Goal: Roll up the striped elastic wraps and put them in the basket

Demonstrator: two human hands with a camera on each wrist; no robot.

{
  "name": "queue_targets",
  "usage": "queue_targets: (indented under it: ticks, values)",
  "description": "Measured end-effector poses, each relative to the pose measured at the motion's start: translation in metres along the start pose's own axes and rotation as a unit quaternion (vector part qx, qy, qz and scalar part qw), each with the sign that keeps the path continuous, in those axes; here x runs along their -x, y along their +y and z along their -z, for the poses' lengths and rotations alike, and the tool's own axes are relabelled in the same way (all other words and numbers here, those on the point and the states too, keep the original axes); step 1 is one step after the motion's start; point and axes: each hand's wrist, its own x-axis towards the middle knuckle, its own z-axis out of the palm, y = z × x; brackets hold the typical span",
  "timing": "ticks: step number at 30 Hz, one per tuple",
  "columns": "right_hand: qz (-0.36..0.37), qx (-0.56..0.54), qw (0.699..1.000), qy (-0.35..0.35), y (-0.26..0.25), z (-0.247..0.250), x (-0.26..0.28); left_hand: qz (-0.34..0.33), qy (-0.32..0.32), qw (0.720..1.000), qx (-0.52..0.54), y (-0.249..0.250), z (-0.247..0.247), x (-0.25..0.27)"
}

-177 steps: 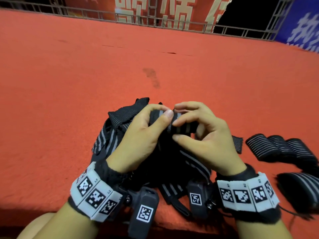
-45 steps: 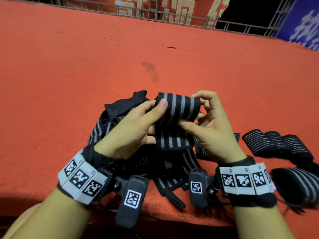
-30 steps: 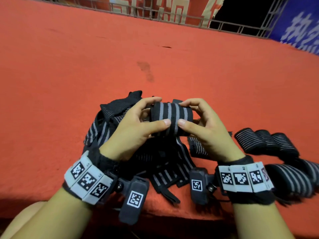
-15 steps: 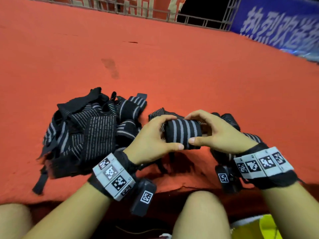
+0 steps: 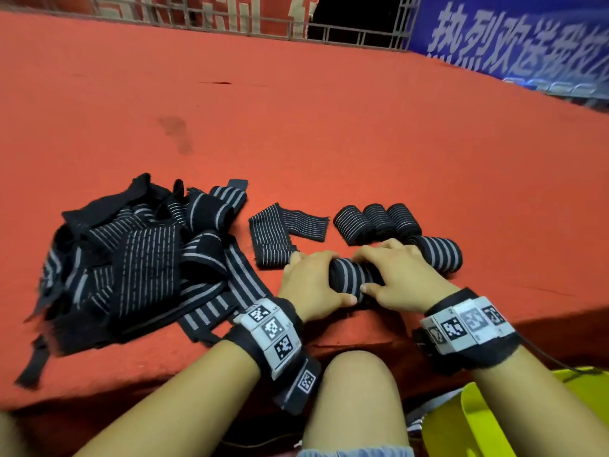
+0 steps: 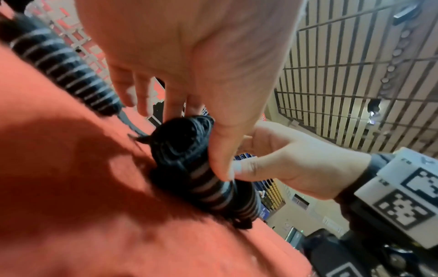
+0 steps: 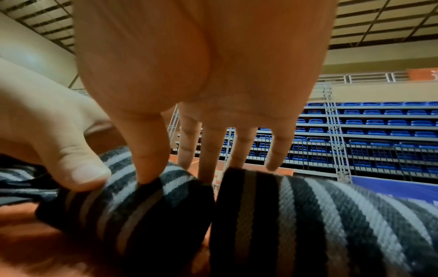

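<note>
Your left hand (image 5: 309, 285) and right hand (image 5: 400, 275) both grip one rolled black elastic wrap with grey stripes (image 5: 354, 275), lying on the red carpet (image 5: 329, 127) beside four finished rolls (image 5: 377, 222); unrolled pile (image 5: 138, 258) left

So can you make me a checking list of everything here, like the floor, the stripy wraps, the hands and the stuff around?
Surface: red carpet, dark stain.
Job's things: rolled wrap held on carpet; four finished rolls; folded wrap; unrolled pile; basket not seen.
Clutter: yellow object.
Grippers: left hand and right hand grip the roll.
Cables: thin cable by right wrist.
Surroundings: railings, blue banner, blue seats.
</note>
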Motion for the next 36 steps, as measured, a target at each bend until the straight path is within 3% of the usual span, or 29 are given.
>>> queue_targets:
  ticks: [7, 13, 21, 26, 29, 32, 36]
  values:
    - [-0.007, -0.012, 0.999, -0.033, -0.006, -0.003, -0.01, 0.047, -0.1, 0.992, -0.058, -0.009, 0.019, -0.008]
    - [-0.011, 0.006, 0.999, -0.041, -0.014, -0.001, -0.011, -0.006, -0.047, 0.995, -0.083, -0.009, 0.023, -0.014]
    - [-0.037, 0.019, 0.998, -0.056, -0.026, 0.009, -0.019, -0.03, -0.094, 0.987, -0.129, -0.018, 0.031, -0.005]
    - [-0.037, -0.04, 0.998, -0.01, -0.045, 0.014, -0.027, -0.046, 0.0, 0.997, -0.058, -0.035, 0.08, 0.016]
    - [0.004, -0.132, 0.988, 0.077, -0.073, 0.007, -0.034, -0.047, 0.071, 0.994, -0.064, -0.055, 0.121, 0.04]
    - [0.027, -0.26, 0.958, 0.121, -0.116, 0.0, -0.048, 0.001, 0.121, 0.988, -0.091, -0.083, 0.158, 0.065]
    - [0.04, -0.374, 0.92, 0.11, -0.169, -0.013, -0.075, 0.1, 0.164, 0.972, -0.138, -0.123, 0.193, 0.081]
